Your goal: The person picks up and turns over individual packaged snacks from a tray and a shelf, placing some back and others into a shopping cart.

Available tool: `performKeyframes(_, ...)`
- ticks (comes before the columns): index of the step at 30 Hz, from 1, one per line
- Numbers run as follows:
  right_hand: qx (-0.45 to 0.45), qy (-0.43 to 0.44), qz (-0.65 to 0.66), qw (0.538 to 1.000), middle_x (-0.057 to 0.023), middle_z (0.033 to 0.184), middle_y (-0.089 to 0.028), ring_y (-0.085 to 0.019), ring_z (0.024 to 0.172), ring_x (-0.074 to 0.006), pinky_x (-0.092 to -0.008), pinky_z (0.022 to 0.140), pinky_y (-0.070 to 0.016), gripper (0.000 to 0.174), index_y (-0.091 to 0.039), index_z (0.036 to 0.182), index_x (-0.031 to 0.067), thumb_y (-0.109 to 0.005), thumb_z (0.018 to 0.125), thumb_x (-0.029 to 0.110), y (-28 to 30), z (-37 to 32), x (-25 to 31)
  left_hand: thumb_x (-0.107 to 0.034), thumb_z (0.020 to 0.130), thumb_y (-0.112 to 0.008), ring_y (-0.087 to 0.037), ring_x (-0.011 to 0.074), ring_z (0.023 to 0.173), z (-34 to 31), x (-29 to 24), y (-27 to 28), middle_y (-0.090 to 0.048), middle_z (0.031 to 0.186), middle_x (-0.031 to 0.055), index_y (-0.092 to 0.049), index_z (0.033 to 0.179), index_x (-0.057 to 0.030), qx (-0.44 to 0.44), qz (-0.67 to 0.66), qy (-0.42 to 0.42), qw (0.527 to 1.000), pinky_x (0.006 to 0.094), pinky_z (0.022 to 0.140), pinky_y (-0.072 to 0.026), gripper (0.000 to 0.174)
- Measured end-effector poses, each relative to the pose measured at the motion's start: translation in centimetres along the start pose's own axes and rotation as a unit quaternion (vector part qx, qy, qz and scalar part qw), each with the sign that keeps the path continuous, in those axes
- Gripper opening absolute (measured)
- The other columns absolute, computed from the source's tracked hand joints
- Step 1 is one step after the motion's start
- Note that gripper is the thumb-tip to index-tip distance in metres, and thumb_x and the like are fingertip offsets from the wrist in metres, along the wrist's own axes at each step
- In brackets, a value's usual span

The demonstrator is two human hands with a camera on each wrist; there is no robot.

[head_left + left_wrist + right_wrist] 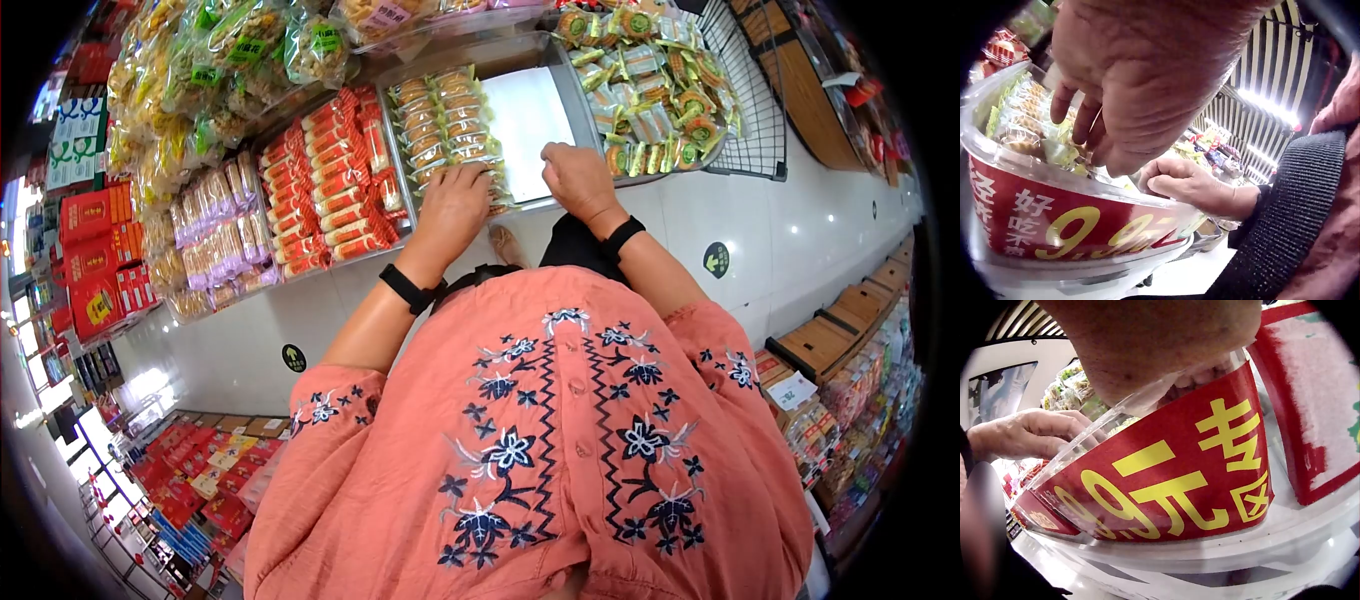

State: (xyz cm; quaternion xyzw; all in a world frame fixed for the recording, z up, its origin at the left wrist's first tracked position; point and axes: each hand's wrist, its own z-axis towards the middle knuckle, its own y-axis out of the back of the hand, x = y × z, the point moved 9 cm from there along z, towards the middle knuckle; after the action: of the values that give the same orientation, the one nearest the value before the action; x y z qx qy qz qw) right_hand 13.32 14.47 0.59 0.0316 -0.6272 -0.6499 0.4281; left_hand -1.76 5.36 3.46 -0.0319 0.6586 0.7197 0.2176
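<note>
My left hand (456,208) reaches over the front rim of a clear plastic bin (985,140), its fingers down at two rows of wrapped biscuits (450,115). In the left wrist view its loosely bent fingers touch the near biscuit packets (1025,128), with the fingertips partly hidden. My right hand (580,185) is curled into a loose fist by the front rim, at the edge of a white sheet (530,105) on the bin's floor. Nothing shows in its fingers. A red price label (1172,469) with yellow characters covers the bin's front.
Red-wrapped rolls (340,170) fill the bin to the left. To the right lie green and yellow packets (660,90), then a black wire basket (745,100). Bagged snacks (230,50) are piled behind on the left. Shelves of goods (860,380) stand behind at the right.
</note>
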Motion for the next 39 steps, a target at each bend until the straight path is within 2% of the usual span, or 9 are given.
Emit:
performKeyframes(7, -0.003, 0.010, 0.001, 1.000, -0.0148, 0.080, -0.066, -0.064, 0.074, -0.0382, -0.0490, 0.069, -0.0512, 0.006, -0.060, 0.088, 0.0071, -0.061, 0.085, 0.013, 0.4, 0.0, 0.4, -0.013, 0.090, -0.061, -0.058, 0.0343, 0.113, 2.6, 2.6, 1.4, -0.065, 0.119, 0.0147, -0.061, 0.121, -0.0044, -0.047, -0.003, 0.047, 0.998, 0.0464, 0.099, -0.0423, 0.032)
performKeyframes(16, 0.002, -0.003, 0.000, 1.000, -0.0140, 0.081, -0.066, -0.064, 0.074, -0.0378, -0.0488, 0.069, -0.0513, 0.006, -0.060, 0.089, 0.0069, -0.061, 0.085, 0.012, 0.1, 0.0, 0.0, -0.011, 0.091, -0.059, -0.059, 0.0336, 0.109, 3.4, 3.9, -0.4, -0.067, 0.113, 0.0139, -0.062, 0.119, -0.0044, 0.012, 0.048, 0.042, 0.998, 0.0472, 0.096, -0.0429, 0.029)
performKeyframes(22, -0.001, 0.000, 0.001, 1.000, -0.0135, 0.080, -0.066, -0.064, 0.075, -0.0373, -0.0486, 0.069, -0.0512, 0.007, -0.060, 0.089, 0.0069, -0.061, 0.085, 0.012, 0.3, 0.0, 0.2, -0.011, 0.089, -0.063, -0.057, 0.0336, 0.120, 4.8, 4.6, 1.5, -0.063, 0.126, 0.0147, -0.063, 0.119, -0.0037, -0.088, 0.045, 0.030, 0.995, 0.0481, 0.101, -0.0427, 0.031)
performKeyframes(23, 0.000, -0.001, -0.001, 1.000, -0.0135, 0.080, -0.066, -0.064, 0.075, -0.0373, -0.0486, 0.069, -0.0511, 0.007, -0.060, 0.089, 0.0069, -0.061, 0.085, 0.012, 0.3, 0.0, 0.2, -0.012, 0.088, -0.065, -0.055, 0.0339, 0.125, 5.1, 5.1, 1.3, -0.061, 0.132, 0.0143, -0.062, 0.123, -0.0040, -0.070, 0.044, 0.043, 0.996, 0.0486, 0.104, -0.0415, 0.036)
performKeyframes(26, 0.002, 0.001, -0.005, 1.000, -0.0133, 0.080, -0.066, -0.063, 0.075, -0.0372, -0.0486, 0.069, -0.0508, 0.007, -0.060, 0.089, 0.0070, -0.061, 0.085, 0.013, 0.2, 0.0, 0.2, -0.014, 0.089, -0.065, -0.054, 0.0342, 0.125, 5.4, 5.8, 0.9, -0.062, 0.130, 0.0140, -0.061, 0.124, -0.0046, -0.061, 0.036, 0.039, 0.997, 0.0488, 0.104, -0.0413, 0.036)
performKeyframes(29, 0.001, 0.001, -0.004, 1.000, -0.0132, 0.080, -0.066, -0.063, 0.075, -0.0371, -0.0486, 0.069, -0.0507, 0.007, -0.060, 0.089, 0.0071, -0.061, 0.085, 0.013, 0.2, 0.1, 0.1, -0.015, 0.089, -0.066, -0.054, 0.0340, 0.125, 5.6, 6.4, -0.1, -0.063, 0.129, 0.0139, -0.060, 0.124, -0.0049, 0.007, 0.044, 0.064, 0.997, 0.0486, 0.103, -0.0414, 0.036)
performKeyframes(32, 0.004, -0.006, -0.008, 1.000, -0.0132, 0.080, -0.066, -0.063, 0.075, -0.0370, -0.0484, 0.069, -0.0509, 0.007, -0.060, 0.089, 0.0072, -0.061, 0.085, 0.013, 0.1, 0.1, 0.1, -0.013, 0.086, -0.064, -0.058, 0.0333, 0.115, 5.5, 5.9, 0.4, -0.067, 0.116, 0.0131, -0.063, 0.113, -0.0044, -0.063, 0.056, 0.028, 0.996, 0.0492, 0.100, -0.0418, 0.028)
performKeyframes(35, 0.004, -0.006, -0.010, 1.000, -0.0133, 0.081, -0.066, -0.064, 0.075, -0.0371, -0.0483, 0.070, -0.0510, 0.007, -0.061, 0.089, 0.0073, -0.061, 0.085, 0.013, 0.2, 0.1, 0.1, -0.016, 0.089, -0.066, -0.055, 0.0336, 0.123, 5.9, 6.7, -0.2, -0.062, 0.129, 0.0137, -0.060, 0.123, -0.0053, 0.000, 0.030, 0.067, 0.997, 0.0484, 0.102, -0.0422, 0.035)
performKeyframes(39, 0.002, -0.006, -0.005, 1.000, -0.0133, 0.081, -0.066, -0.064, 0.075, -0.0372, -0.0484, 0.070, -0.0512, 0.007, -0.061, 0.089, 0.0072, -0.061, 0.085, 0.012, 0.4, 0.1, 0.2, -0.017, 0.089, -0.067, -0.055, 0.0340, 0.122, 7.4, 7.0, 0.9, -0.062, 0.129, 0.0145, -0.060, 0.122, -0.0046, -0.049, 0.044, 0.061, 0.996, 0.0488, 0.100, -0.0425, 0.035)
